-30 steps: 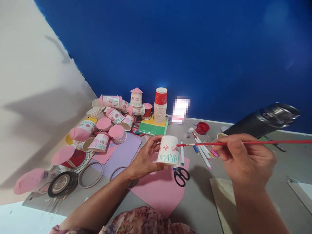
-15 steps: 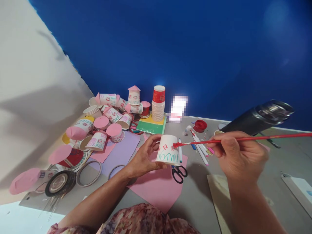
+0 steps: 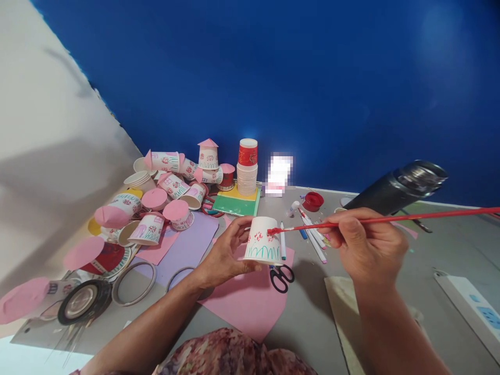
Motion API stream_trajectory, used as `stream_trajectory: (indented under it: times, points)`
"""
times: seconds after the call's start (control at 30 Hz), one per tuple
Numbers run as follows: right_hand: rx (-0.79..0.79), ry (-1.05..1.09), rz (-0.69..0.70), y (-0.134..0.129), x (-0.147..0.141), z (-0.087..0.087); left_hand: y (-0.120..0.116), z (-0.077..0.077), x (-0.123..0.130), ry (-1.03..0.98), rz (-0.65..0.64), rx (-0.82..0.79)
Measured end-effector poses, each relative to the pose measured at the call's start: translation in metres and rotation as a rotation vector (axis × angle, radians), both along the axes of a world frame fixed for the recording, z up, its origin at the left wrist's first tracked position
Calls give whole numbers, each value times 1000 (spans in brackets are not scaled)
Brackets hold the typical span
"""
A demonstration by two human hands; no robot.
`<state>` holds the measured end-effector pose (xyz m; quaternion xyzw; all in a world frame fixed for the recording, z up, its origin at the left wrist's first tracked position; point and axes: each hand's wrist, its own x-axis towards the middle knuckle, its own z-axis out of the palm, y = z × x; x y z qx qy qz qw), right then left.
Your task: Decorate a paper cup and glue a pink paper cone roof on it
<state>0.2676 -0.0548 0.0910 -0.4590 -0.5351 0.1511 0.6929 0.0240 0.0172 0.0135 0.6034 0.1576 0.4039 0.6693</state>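
My left hand [image 3: 228, 255] grips an upside-down white paper cup [image 3: 262, 247], its wider rim facing down. Green zigzag strokes run round the cup's lower part, with clusters of red dabs above them. In my right hand [image 3: 367, 245] is a long red paintbrush [image 3: 422, 215], pinched like a pen. Its red-coated bristles touch the cup's side, near the right edge. Below the cup, black-handled scissors [image 3: 282, 278] lie partly on a pink paper sheet [image 3: 250, 307]. A tub of red paint [image 3: 313, 201] stands behind, near several markers [image 3: 314, 244].
At the left lies a heap of decorated cups [image 3: 148, 229], several with pink paper tops. A cup stack [image 3: 247, 179] stands on a green-and-yellow pad [image 3: 234, 203]. A dark flask [image 3: 394, 185] leans at the right, beyond a cloth [image 3: 339, 302] and a white power strip [image 3: 469, 302].
The whole view has shifted slightly, so most things appear further left. Both hands keep their holds, and the brush tip stays against the cup with a small change of position.
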Motion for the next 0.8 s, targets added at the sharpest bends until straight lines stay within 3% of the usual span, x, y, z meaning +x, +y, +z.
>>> stream_trajectory:
  times: [0.43, 0.6, 0.8]
  points:
    - [8, 16, -54, 0, 1, 3, 0, -2, 1, -13, 10, -13]
    - [-22, 7, -4, 0, 3, 2, -1, 1, 1, -20, 11, -31]
    - [-1, 36, -65, -2, 2, 4, -2, 3, 2, -16, 20, -52]
